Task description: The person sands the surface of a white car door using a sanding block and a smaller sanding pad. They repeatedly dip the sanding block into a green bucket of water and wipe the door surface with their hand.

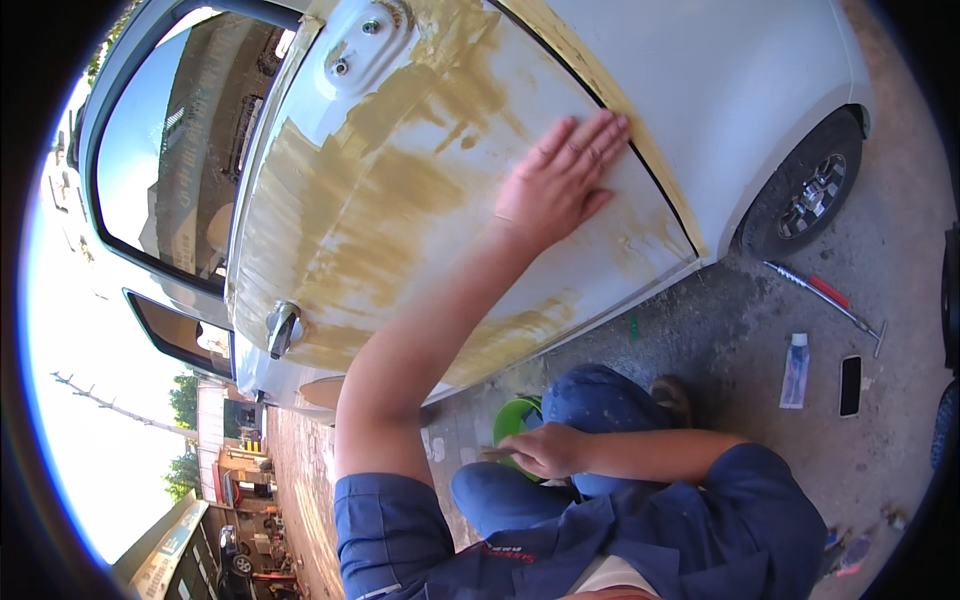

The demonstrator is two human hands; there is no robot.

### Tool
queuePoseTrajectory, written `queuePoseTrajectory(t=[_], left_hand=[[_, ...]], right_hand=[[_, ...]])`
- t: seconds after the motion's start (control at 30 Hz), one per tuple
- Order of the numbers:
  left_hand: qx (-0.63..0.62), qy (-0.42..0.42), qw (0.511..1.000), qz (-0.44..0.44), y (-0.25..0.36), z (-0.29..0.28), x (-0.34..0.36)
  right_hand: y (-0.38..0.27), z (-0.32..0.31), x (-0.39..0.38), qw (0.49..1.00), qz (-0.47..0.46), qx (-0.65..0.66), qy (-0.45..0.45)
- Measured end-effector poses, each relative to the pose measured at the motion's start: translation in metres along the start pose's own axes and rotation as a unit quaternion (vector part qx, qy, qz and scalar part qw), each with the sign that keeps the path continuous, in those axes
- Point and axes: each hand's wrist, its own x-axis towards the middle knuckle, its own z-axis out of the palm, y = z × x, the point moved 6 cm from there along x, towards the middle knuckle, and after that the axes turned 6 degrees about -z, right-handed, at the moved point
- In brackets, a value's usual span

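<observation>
My left hand lies flat against a car door, fingers stretched out, its fingertips at the dark gap along the door's edge. The door is pale grey-white, with broad smeared patches of tan-yellow filler. My right hand is low by my knees, closed on a small flat tan piece that pokes out past the fingers; its kind I cannot make out. Just behind that hand stands a green bucket, partly hidden by my leg and hand.
The door handle juts out at the left. A front wheel stands at the right. On the concrete floor lie a T-handled tool with a red part, a clear tube and a black phone. Sheds and vehicles show at lower left.
</observation>
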Motion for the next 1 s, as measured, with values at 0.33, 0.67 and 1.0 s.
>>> queuePoseTrajectory(t=[0.33,0.67,1.0], left_hand=[[-0.017,0.033,0.994,-0.099,0.013,0.016,-0.003],[0.056,-0.041,0.997,0.036,0.002,0.038,-0.123],[0.024,0.016,0.993,-0.112,0.014,0.052,-0.157]], right_hand=[[0.011,0.012,0.000,0.998,0.035,-0.020,-0.048],[0.021,0.017,0.001,0.988,0.100,-0.073,-0.089],[0.028,0.032,0.009,0.984,0.111,-0.080,-0.111]])
